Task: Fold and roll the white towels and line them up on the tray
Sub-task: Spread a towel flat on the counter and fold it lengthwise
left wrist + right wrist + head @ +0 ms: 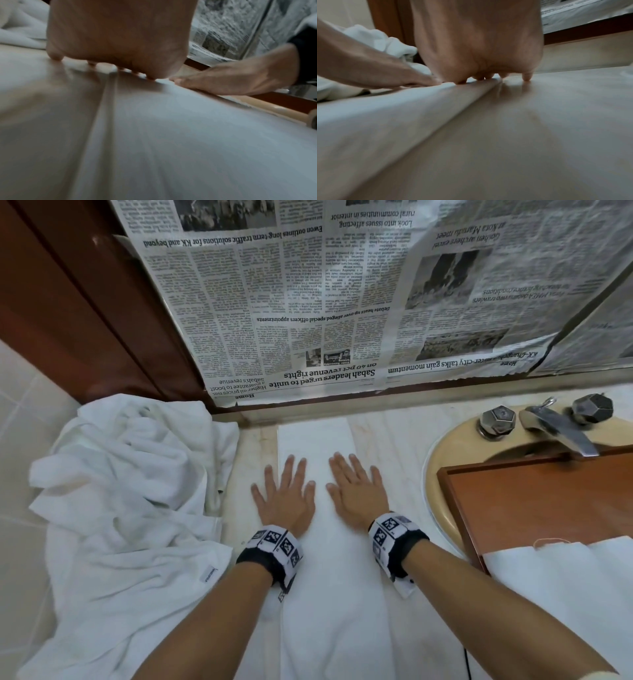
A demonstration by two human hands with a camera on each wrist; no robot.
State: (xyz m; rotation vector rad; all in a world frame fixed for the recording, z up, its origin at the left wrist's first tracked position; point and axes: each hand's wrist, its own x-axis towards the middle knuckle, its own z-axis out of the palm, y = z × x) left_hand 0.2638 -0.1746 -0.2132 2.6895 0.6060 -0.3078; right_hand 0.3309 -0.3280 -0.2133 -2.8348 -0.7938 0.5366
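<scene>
Roughly early: left hand (pixel 286 496) and right hand (pixel 356 491) flat, fingers spread, pressing folded towel (pixel 329 577) on counter (pixel 394 436); not rolled. Pile (pixel 130 474) untouched; tray (pixel 548 501) holds no rolls.

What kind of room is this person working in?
Most likely a bathroom: a sink with a metal tap is set into a pale stone counter, with white towels piled beside it.
</scene>
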